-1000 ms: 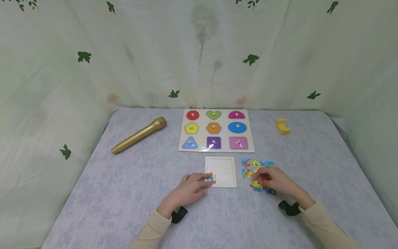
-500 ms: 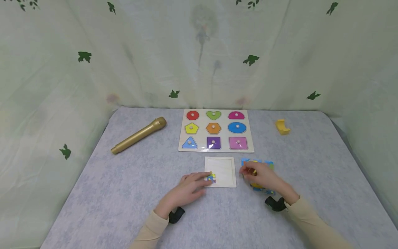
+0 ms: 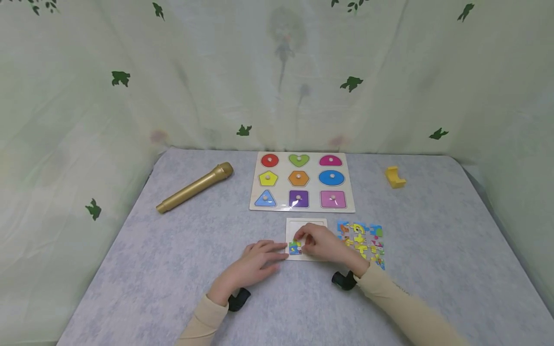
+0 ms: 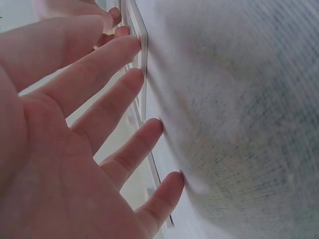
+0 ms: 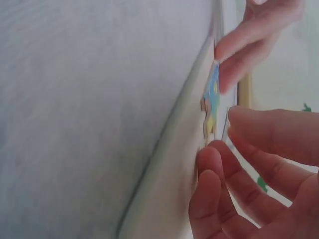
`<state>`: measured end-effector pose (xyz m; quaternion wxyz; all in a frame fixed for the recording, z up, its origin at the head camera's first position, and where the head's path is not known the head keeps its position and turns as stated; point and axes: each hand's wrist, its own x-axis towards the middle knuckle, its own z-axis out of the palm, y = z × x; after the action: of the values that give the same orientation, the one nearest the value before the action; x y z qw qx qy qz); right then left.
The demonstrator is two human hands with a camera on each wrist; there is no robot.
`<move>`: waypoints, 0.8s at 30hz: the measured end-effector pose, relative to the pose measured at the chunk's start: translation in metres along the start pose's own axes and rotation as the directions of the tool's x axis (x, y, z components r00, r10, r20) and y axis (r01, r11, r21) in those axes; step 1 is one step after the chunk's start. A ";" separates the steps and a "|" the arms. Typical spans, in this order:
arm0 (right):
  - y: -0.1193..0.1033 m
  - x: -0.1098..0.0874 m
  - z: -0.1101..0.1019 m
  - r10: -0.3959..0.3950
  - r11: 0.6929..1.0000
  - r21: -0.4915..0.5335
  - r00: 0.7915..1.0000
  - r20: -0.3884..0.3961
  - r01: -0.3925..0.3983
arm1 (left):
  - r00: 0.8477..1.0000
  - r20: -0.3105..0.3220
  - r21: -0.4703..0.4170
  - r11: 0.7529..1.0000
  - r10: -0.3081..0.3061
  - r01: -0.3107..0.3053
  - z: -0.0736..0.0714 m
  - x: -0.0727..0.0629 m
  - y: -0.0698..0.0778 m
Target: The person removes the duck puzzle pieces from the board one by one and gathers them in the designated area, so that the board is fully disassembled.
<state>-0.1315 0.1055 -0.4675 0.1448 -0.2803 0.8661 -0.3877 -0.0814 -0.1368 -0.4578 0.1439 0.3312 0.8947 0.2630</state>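
Note:
My left hand lies with fingers spread, index and middle fingertips at the left edge of a small square wooden puzzle tray. In the left wrist view its other fingertips reach down to the cloth. Blue, yellow and green jigsaw pieces sit in the tray's near left corner. Over the tray, my right hand has its thumb and fingertips bent together at the right side of those pieces, pinching a small jigsaw piece mostly hidden by the fingers. Loose jigsaw pieces lie right of the tray, partly behind the right forearm.
Behind the tray lies a shape board with coloured knobbed shapes. A gold microphone is at the back left, and a yellow curved block at the back right. A leaf-patterned curtain hangs behind the table.
My right hand has moved left from the loose pieces to the pieces in the tray's corner. The left hand has shifted slightly left, its fingertips now at the tray's edge.

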 end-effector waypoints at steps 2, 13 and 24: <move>-0.003 0.003 0.004 0.003 1.000 -0.021 1.000 -0.003 -0.003 | 1.000 0.002 -0.001 1.000 0.000 0.000 0.000 0.000 0.000; -0.012 0.006 0.010 0.027 0.993 -0.118 1.000 -0.008 -0.028 | 1.000 0.001 -0.020 1.000 -0.003 0.003 0.001 0.001 -0.001; -0.004 0.003 0.005 -0.017 1.000 -0.010 0.998 -0.062 0.016 | 1.000 0.003 -0.060 0.998 -0.027 0.028 0.001 0.002 -0.002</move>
<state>-0.1302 0.0984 -0.4673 0.1133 -0.2758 0.8697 -0.3933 -0.0832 -0.1367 -0.4603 0.1584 0.3147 0.8907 0.2872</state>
